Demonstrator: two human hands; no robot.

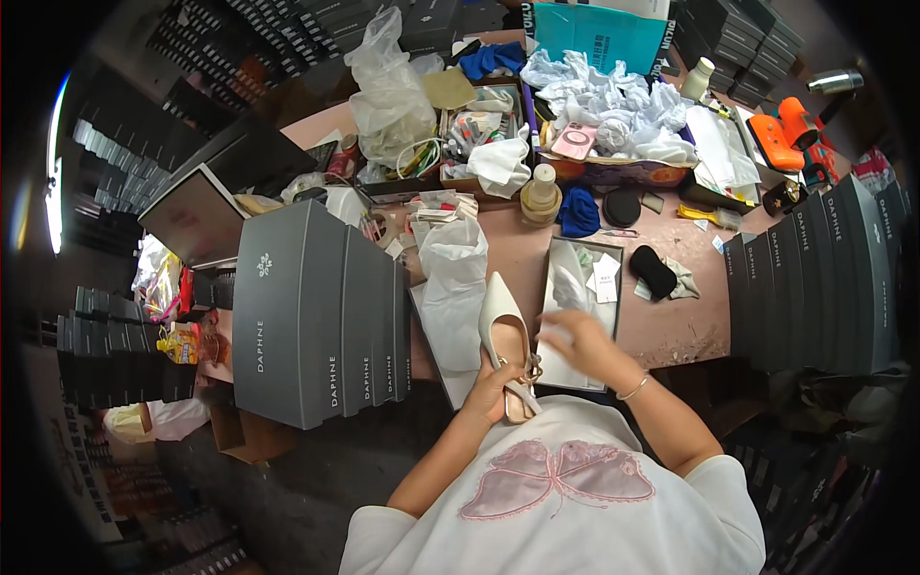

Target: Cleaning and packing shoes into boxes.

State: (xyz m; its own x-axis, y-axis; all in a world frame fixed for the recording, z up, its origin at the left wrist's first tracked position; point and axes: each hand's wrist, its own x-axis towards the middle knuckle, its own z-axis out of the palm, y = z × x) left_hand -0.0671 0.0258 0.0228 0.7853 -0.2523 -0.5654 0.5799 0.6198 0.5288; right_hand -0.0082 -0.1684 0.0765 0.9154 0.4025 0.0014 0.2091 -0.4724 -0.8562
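My left hand (493,388) is closed around the heel end of a white pointed-toe shoe (499,309), which is tilted with its toe away from me. A gold-toned ornament and strap (533,368) show at the shoe's right side. Just right of the shoe is my right hand (581,347), somewhat blurred, its fingers apart and nothing visible in them. Under and beyond that hand lies an open shoebox (616,331) with white tissue (569,273) and a white tag card (605,278) in it. White paper (450,278) lies left of the shoe.
Grey shoeboxes (297,316) stand at the left, and more boxes (815,278) at the right. Across the back are trays of crumpled paper (623,105), a plastic bag (388,96), a pump bottle (541,196) and an orange tool (781,134). A black oval item (654,272) lies beside the open box.
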